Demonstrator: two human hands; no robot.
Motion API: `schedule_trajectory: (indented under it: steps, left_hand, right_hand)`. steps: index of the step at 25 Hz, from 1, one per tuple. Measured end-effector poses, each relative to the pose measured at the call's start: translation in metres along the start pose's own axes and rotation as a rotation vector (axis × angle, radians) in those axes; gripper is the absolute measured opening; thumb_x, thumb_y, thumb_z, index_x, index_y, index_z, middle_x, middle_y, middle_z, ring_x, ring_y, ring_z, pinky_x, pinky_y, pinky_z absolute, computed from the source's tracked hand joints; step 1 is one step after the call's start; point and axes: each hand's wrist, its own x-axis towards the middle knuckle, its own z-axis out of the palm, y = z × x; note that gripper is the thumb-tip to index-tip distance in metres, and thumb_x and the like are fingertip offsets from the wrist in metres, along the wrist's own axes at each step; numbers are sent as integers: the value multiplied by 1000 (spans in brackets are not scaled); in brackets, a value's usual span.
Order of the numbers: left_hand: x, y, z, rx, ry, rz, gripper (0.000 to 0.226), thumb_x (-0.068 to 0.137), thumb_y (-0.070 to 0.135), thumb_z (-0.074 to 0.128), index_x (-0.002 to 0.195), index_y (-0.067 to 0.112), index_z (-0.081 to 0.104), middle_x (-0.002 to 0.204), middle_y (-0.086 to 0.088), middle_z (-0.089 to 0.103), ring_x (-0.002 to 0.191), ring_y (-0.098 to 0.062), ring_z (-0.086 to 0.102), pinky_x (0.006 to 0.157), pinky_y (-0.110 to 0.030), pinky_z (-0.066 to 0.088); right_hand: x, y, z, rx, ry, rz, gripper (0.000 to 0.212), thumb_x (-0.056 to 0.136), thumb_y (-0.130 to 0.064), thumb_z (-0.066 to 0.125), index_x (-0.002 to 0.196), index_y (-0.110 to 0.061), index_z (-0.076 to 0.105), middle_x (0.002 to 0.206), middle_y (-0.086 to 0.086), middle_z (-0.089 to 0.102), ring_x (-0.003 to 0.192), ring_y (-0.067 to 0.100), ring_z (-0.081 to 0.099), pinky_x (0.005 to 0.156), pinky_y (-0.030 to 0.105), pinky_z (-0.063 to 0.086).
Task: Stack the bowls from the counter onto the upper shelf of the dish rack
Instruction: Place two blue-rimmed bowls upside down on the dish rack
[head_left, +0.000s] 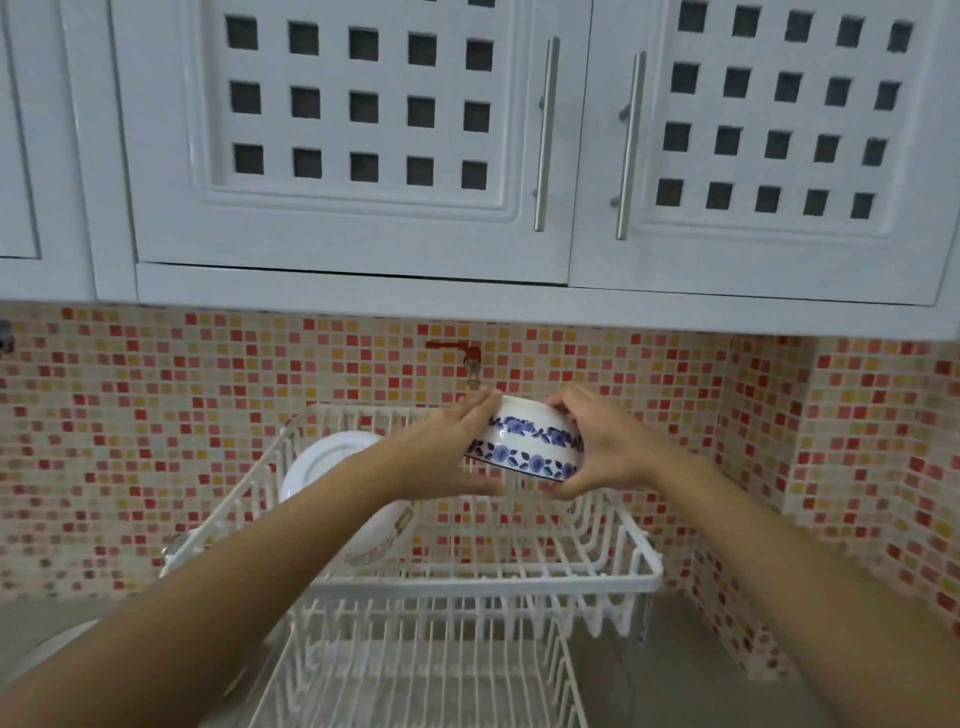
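I see both hands clamped on one upturned bowl (527, 444), white with two bands of blue flowers. The left hand (451, 451) presses its fingers (475, 410) flat along the bowl's 9 o'clock side, thumb under the rim. The right hand (597, 447) cups the 3 o'clock side, fingers curled over the base and thumb low near the rim. The bowl hangs tilted in the air above the upper shelf (597, 551) of the white wire dish rack (415, 649). At the bowl's 8 o'clock, white plates (322, 462) stand in that shelf. A red tap (462, 356) juts from the mosaic tile wall (156, 415) at 12 o'clock.
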Motion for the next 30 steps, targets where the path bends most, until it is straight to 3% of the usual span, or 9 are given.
schedule_trajectory:
  steps: [2, 6, 9, 13, 15, 21, 23, 25, 30]
  left_hand:
    - [4, -6, 4, -61, -31, -25, 100, 81, 57, 57, 150, 23, -8, 160, 3, -3, 144, -22, 20, 115, -38, 24]
    - [15, -5, 11, -155, -74, -73, 106, 77, 40, 71, 150, 21, -4, 160, 1, 6, 142, -22, 23, 112, -33, 27]
    - [25, -1, 17, -67, -136, -69, 111, 74, 33, 77, 150, 15, -2, 160, -3, 6, 144, -23, 16, 115, -34, 21]
    - [32, 2, 28, 20, -151, -56, 93, 69, 30, 80, 142, 9, 26, 143, -10, 38, 128, -28, 40, 102, -36, 39]
    - [33, 4, 36, 58, -162, -57, 86, 69, 28, 81, 136, 9, 32, 136, -11, 43, 120, -28, 46, 97, -36, 43]
    - [31, 8, 45, 133, -136, -58, 86, 69, 28, 81, 135, 6, 31, 134, -13, 43, 115, -29, 51, 92, -35, 46]
    - [28, 12, 49, 176, -128, -60, 87, 69, 29, 81, 136, 4, 30, 134, -13, 42, 114, -30, 52, 91, -35, 46]
    - [25, 15, 55, 242, -116, -48, 89, 71, 31, 79, 138, 3, 27, 135, -15, 41, 115, -31, 52, 92, -36, 46]
    - [26, 15, 66, 326, -109, -63, 101, 71, 31, 79, 144, 0, 16, 146, -18, 32, 126, -33, 46, 99, -42, 46]
  right_hand:
    - [5, 2, 6, -71, 26, -46, 78, 51, -47, 84, 111, -20, 43, 105, -5, 44, 93, 10, 43, 83, 28, 47]
    - [11, 6, 24, -128, -7, -81, 77, 51, -48, 84, 109, -20, 41, 103, -6, 41, 93, 9, 38, 79, 24, 41]
    - [13, 6, 35, -175, -36, -110, 80, 50, -46, 85, 112, -19, 41, 102, -8, 36, 94, 8, 34, 82, 24, 38]
    - [12, 8, 44, -187, -78, -108, 82, 49, -50, 84, 112, -19, 42, 99, -8, 34, 94, 9, 33, 87, 27, 40]
    - [9, 8, 49, -193, -107, -104, 88, 48, -54, 83, 116, -19, 41, 105, -6, 38, 97, 10, 34, 86, 28, 42]
    - [7, 4, 52, -195, -186, -88, 99, 56, -49, 84, 133, -15, 31, 127, 2, 36, 117, 18, 37, 94, 33, 44]
    - [5, 5, 55, -206, -242, -61, 114, 60, -46, 82, 144, -9, 15, 150, 7, 21, 136, 24, 27, 108, 36, 35]
    - [5, 6, 58, -227, -307, -12, 125, 62, -47, 82, 148, -8, 0, 158, 9, 7, 142, 24, 20, 113, 35, 28]
    - [8, 5, 62, -256, -365, -10, 115, 61, -44, 83, 145, -8, 14, 154, 12, 22, 137, 27, 31, 110, 40, 35]
